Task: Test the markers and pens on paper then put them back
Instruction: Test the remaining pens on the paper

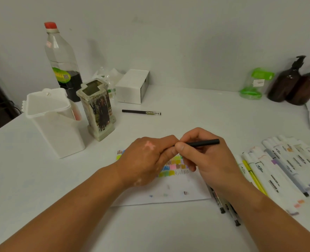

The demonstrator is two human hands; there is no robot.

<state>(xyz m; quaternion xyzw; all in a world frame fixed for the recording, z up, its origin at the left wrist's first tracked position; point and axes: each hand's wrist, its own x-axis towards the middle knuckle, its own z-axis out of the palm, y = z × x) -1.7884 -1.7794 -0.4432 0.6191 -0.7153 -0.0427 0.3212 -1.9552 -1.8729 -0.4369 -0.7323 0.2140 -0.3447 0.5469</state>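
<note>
Fingers (pixel 166 142) of the left hand (pixel 145 159) curl onto the hidden end of the slim black pen (pixel 203 143); right hand (pixel 210 160) pinches its barrel, both above the white paper sheet (pixel 176 197) of colour swatches, white markers (pixel 270 171) lying rightward.

This seems to be a room in a home, where a white table (pixel 187 110) stands against a plain wall (pixel 168 33). Along the wall there are household things: a big plastic bottle (pixel 61 57) with dark liquid, two brown pump bottles (pixel 285 82) and a small white box (pixel 130 86); markers (pixel 277 166) lie at the side.
</note>
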